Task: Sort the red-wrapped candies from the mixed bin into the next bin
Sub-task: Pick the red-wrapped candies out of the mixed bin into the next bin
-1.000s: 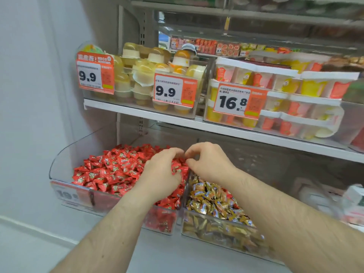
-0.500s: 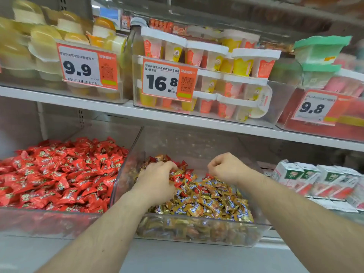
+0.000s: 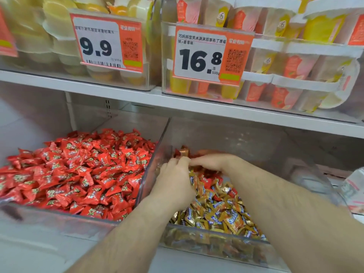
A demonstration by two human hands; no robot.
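Since 0.5 s ago my right hand (image 3: pixel 212 164) closed in beside my left hand (image 3: pixel 173 182) | both grips curl into red-wrapped candies (image 3: pixel 208 180) at mixed bin (image 3: pixel 295 166) rear, contents unclear | risk: gold wrappers (image 3: pixel 222 211) snagged along into the next bin (image 3: pixel 151 154)

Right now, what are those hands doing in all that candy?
A person is sorting candy on a shop shelf. Both hands are in the mixed bin, the clear one holding gold-wrapped candies with some red-wrapped candies among them. The left hand and the right hand meet at the back of the pile, picking at the wrappers; what the fingers hold is too blurred to tell. Just to the left, the next bin is already heaped with red candies.
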